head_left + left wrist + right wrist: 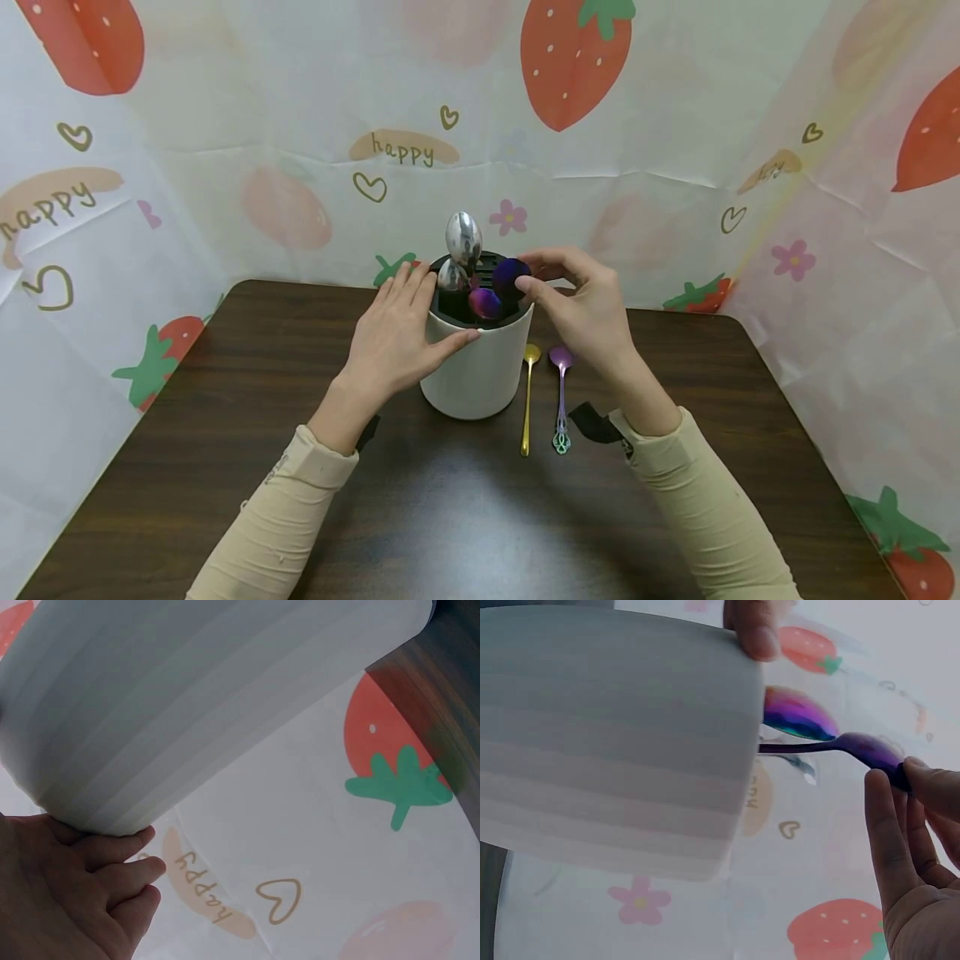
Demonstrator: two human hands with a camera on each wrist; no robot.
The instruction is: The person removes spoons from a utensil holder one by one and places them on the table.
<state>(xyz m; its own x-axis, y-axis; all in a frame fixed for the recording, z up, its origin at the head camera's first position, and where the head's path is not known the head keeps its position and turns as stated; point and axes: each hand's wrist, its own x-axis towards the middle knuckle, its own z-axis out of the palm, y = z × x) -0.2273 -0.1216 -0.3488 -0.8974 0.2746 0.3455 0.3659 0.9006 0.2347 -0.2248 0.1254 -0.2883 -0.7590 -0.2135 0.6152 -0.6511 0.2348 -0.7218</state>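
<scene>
A white ribbed utensil holder (472,375) with a black slotted insert stands on the table. My left hand (397,329) rests against its left rim, fingers straight along the side and thumb lying across the front edge. My right hand (585,308) pinches the bowl of a dark purple-blue spoon (510,279) between thumb and fingers. In the right wrist view, that spoon's handle (799,748) runs down into the holder. Also standing bowl-up in the holder are a large silver spoon (463,237), a smaller silver spoon (452,277) and a pink-purple iridescent spoon (485,304).
Right of the holder, a gold spoon (528,400) and a purple spoon (561,400) with an ornate greenish handle end lie side by side on the dark wooden table (450,517). A strawberry-patterned cloth (300,108) hangs behind and at both sides.
</scene>
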